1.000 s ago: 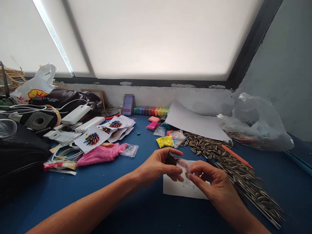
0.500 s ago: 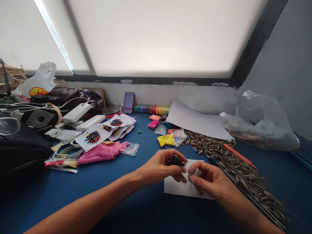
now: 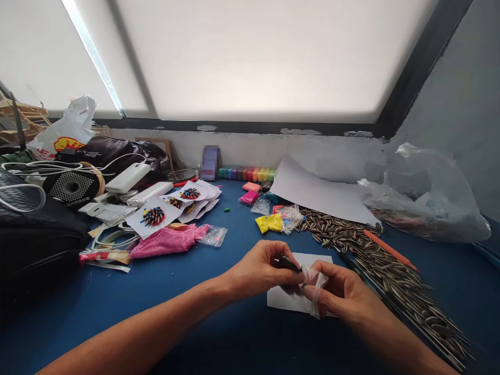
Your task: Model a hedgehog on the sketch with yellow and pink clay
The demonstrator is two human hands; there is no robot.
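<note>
A pink cloth lies near a black bag, a printed plastic bag farther back.

Clear bag partly hidden by hands

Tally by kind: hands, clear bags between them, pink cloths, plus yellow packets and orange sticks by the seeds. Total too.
Left hand and right hand: 2
Clear bag: 1
Pink cloth: 1
Yellow packet: 1
Orange stick: 1
Total: 6

Probably a home craft corner, blue table, seed pile, decorated papers, window blind
</note>
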